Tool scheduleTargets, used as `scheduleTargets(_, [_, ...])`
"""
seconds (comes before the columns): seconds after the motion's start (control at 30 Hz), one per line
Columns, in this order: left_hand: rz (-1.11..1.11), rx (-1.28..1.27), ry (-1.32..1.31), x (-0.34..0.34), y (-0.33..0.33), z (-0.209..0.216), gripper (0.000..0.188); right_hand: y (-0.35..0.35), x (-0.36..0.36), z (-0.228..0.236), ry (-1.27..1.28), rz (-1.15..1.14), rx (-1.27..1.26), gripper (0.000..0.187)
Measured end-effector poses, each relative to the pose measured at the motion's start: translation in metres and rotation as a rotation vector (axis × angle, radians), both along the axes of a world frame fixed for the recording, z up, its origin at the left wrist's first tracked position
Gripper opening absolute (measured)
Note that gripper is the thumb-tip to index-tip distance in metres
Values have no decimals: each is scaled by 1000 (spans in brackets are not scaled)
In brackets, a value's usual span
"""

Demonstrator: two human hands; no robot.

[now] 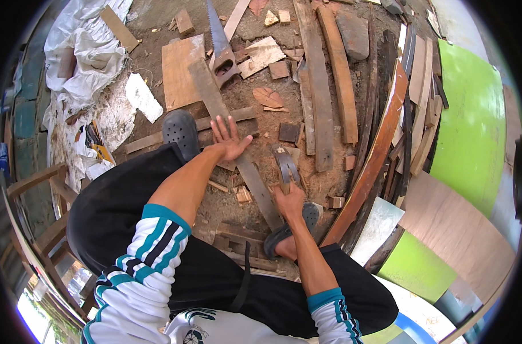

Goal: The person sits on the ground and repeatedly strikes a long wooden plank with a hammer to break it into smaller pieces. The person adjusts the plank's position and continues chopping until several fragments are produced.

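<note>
My left hand lies flat, fingers spread, on a long grey wooden plank that runs diagonally across the dirt ground. My right hand grips the wooden handle of a claw hammer, whose metal head sits just right of the plank. The plank rests across a shorter cross board. My left foot in a dark clog stands beside the plank; my right foot in a dark sandal is below the hammer.
A handsaw lies on the plank's far end, next to a plywood sheet. Wood offcuts and long planks cover the ground. Curved boards and green panels lean at the right. White sacking lies at the left.
</note>
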State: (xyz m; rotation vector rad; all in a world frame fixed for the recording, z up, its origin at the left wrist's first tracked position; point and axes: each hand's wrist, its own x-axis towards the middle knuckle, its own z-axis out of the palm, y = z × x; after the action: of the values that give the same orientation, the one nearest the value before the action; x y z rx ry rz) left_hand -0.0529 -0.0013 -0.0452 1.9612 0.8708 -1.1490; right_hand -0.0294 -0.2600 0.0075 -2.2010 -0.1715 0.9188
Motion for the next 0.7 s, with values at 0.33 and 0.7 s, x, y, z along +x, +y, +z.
scheduleTargets(0.33, [-60,25,52,0,2,-7,104,2,3,-6,99,50,-141,32])
scheduleTargets(0.7, [90,333,-212,-6,-38,-8,115,-21,-21,-25,122,-118,-166,28])
